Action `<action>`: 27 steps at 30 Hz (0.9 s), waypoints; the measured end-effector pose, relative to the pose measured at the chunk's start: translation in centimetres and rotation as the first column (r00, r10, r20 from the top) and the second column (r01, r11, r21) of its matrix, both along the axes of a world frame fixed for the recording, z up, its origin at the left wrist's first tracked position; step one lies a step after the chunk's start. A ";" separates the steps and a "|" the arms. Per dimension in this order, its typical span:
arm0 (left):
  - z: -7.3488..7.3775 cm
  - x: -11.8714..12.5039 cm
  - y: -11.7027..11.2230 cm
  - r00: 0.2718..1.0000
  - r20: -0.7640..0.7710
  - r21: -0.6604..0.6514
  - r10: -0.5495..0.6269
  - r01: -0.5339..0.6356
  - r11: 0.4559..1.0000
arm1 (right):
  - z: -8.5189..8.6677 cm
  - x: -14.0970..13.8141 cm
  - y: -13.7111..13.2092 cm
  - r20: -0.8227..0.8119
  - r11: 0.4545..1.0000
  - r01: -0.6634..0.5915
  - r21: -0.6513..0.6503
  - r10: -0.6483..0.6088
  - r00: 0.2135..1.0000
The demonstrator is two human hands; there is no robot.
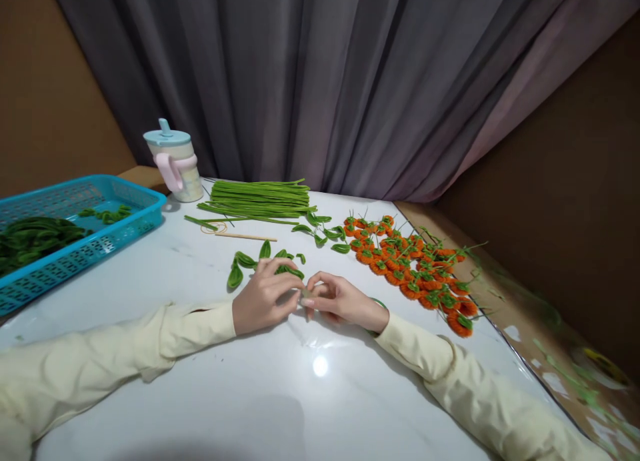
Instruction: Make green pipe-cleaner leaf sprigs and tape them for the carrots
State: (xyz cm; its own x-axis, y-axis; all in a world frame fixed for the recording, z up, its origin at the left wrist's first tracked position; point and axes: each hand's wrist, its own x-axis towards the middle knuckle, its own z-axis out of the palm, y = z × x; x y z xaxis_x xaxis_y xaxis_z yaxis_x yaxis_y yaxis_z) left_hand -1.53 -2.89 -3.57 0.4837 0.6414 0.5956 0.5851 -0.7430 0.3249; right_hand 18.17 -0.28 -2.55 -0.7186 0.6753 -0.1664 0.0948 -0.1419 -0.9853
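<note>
Over the middle of the white table, my left hand (pixel 265 299) and my right hand (pixel 345 301) meet at the fingertips. Both are closed in a pinch around something small, mostly hidden by the fingers; a dull greenish bit shows between them, too small to name. Just beyond my left hand lie several green leaf shapes (pixel 235 274) of fuzzy stem, partly covered by its fingers. Off to the right of my right hand, many orange fuzzy flower pieces (pixel 397 277) with green centres and thin stems are spread in rows.
A bundle of green pipe cleaners (pixel 260 199) lies at the back, with a thin wooden stick (pixel 245 237) in front. More green leaves (pixel 341 249) sit beside it. A blue basket (pixel 150 214) holds green pieces at left, near a lidded cup (pixel 186 174). A grey curtain (pixel 320 81) hangs behind.
</note>
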 end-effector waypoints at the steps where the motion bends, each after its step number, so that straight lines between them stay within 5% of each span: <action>1: -0.1 0.1 0.0 1.000 -0.016 0.024 0.000 0.000 1.000 | -0.1 0.0 0.0 0.009 1.000 -0.007 0.013 0.007 1.000; 5: 0.7 -0.1 -0.1 0.990 -0.137 0.166 0.034 -0.011 0.986 | 0.0 0.1 -0.1 0.010 1.000 0.016 0.007 -0.016 1.000; 8: 2.2 -1.3 -0.5 0.953 -0.252 0.291 0.165 -0.088 0.953 | 0.0 0.2 -0.1 -0.037 0.998 0.055 -0.040 -0.057 0.998; 11: 3.2 -3.4 -1.2 0.867 -0.315 0.350 0.385 -0.271 0.897 | -0.1 0.1 0.0 -0.064 0.992 0.075 -0.098 -0.082 0.995; 14: 2.4 -5.8 -1.2 0.759 -0.424 0.330 0.495 -0.379 0.865 | -0.2 0.0 0.1 -0.097 0.987 0.081 -0.139 -0.095 0.991; 19: 0.7 -8.6 0.6 0.753 -0.526 0.106 0.395 -0.403 0.909 | -0.3 0.2 0.2 -0.116 0.986 0.062 -0.155 -0.081 0.990; 23: 1.4 -9.9 1.8 0.804 -0.526 -0.091 0.277 -0.377 0.922 | -0.2 0.3 0.2 -0.107 0.990 0.030 -0.137 -0.045 0.993; 27: 2.9 -10.6 2.3 0.878 -0.415 -0.310 0.240 -0.385 0.869 | -0.1 0.3 0.3 -0.075 0.992 -0.002 -0.127 -0.008 0.997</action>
State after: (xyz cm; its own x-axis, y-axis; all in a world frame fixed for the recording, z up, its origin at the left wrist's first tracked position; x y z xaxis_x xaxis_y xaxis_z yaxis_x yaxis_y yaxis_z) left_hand -12.16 -0.60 -0.72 0.3483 0.9310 0.1095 0.8923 -0.3651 0.2656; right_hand 18.51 -0.02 -2.68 -0.7301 0.6544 -0.1966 0.0207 -0.2664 -0.9636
